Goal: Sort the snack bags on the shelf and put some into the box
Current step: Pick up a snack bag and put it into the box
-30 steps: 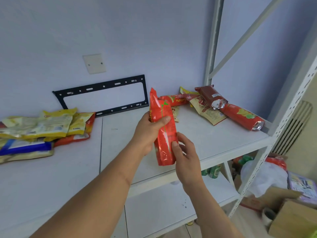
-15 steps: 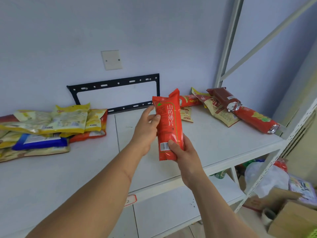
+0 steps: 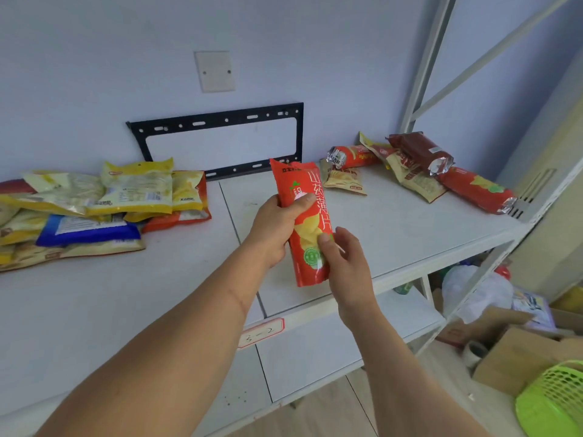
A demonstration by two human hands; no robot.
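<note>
Snack bags in yellow, cream and blue foil [image 3: 94, 209] are lying in a loose overlapping heap on the white shelf board [image 3: 176, 272], well off to the left of the person's left hand [image 3: 277, 228]. That hand is curling around the upper half of a tall red-orange foil snack bag printed with a potato-chip picture [image 3: 310, 228], its thumb pressing across the front of the pack. The pack is standing nearly upright in the air above the shelf, between the two hands. The right hand [image 3: 344, 263] is pinching the lower part of the same bag, thumb on the front beside the green round mark, the other fingers bending behind the pack. Behind the hands, a black metal wall bracket [image 3: 217, 121] is hanging on the pale wall under a blank white cover plate [image 3: 214, 70]. To the right of the right hand, farther back on the shelf, red tube-shaped packs and tan pouches [image 3: 419, 171] are lying jumbled together near the white upright post [image 3: 422, 74]. Below and to the right of that hand, brown cardboard boxes [image 3: 517, 357] are sitting on the floor just beside a bright green mesh plastic basket [image 3: 555, 402].
</note>
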